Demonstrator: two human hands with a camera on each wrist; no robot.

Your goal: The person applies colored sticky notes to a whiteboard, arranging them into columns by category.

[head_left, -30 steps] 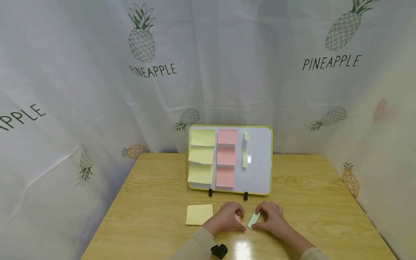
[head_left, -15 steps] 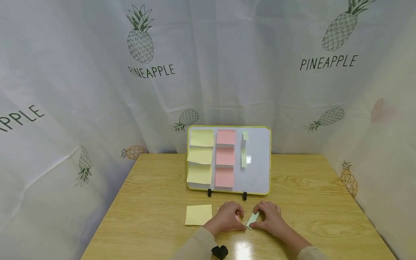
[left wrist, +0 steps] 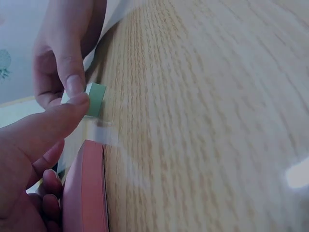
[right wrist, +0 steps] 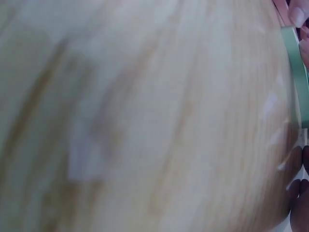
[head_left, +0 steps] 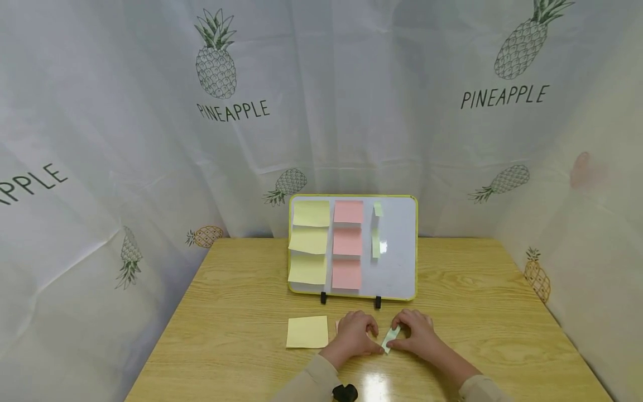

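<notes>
A slim green sticky note pad (head_left: 392, 336) lies slanted on the table, pinched lengthwise between the thumb and fingers of my right hand (head_left: 420, 333). My left hand (head_left: 353, 334) stretches its thumb to the pad's near end, close to the right thumb. In the left wrist view that thumb touches the green pad (left wrist: 96, 99), while the other left fingers bend loosely beside a pink sticky note pad (left wrist: 91, 188). From the head, the left hand hides most of the pink pad. The right wrist view catches the green pad (right wrist: 297, 72) at its right edge.
Beside the left hand lies a yellow sticky note pad (head_left: 307, 332). Behind the hands stands a whiteboard (head_left: 399, 240) on black feet. It bears yellow notes (head_left: 308, 240), pink notes (head_left: 347, 242) and green notes (head_left: 376, 243) in columns. A pineapple-print curtain (head_left: 361, 111) surrounds the wooden table (head_left: 226, 312).
My left hand has shifted slightly right, its thumb moving from beside the pink pad to the green pad's near end. The right hand keeps its pinch on the green pad.
</notes>
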